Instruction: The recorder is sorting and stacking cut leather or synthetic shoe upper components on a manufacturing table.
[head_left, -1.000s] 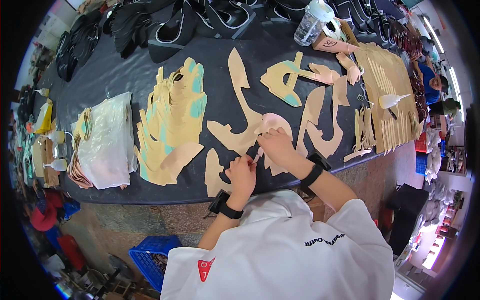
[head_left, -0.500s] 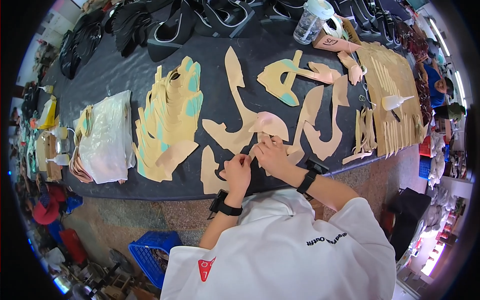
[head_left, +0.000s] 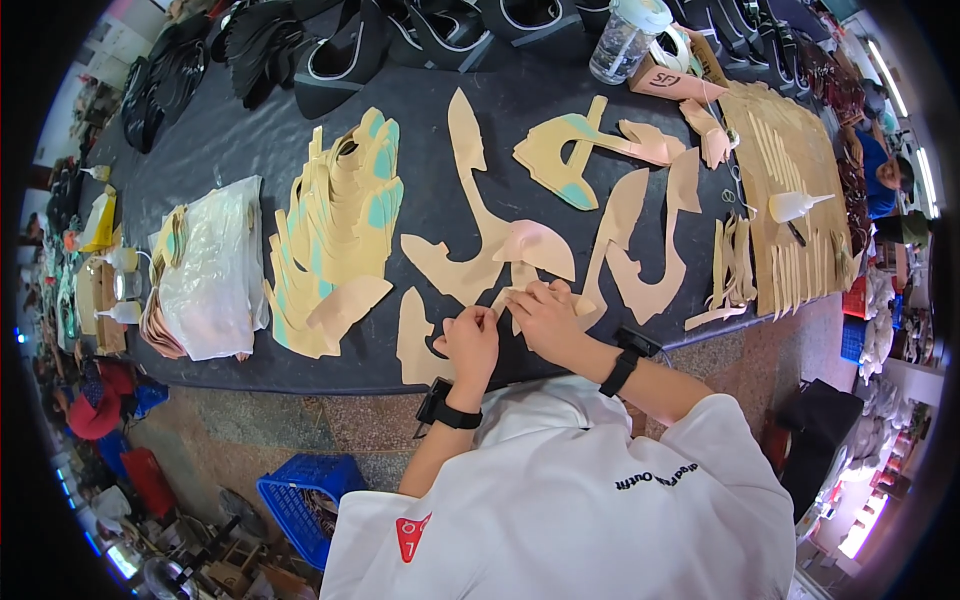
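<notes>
On the dark table (head_left: 430,110), in front of the person, lies a branching tan piece (head_left: 468,272), flat and smooth, one long arm pointing away. A pinkish curved piece (head_left: 540,248) overlaps its right end. The right hand (head_left: 548,318) has its fingers bent close together over a small tan scrap (head_left: 504,298); the left hand (head_left: 470,342) nearly closes thumb to fingertips beside it, its grip unclear to me. A second ago the right hand partly covered the pinkish piece; now it's nearer the person.
</notes>
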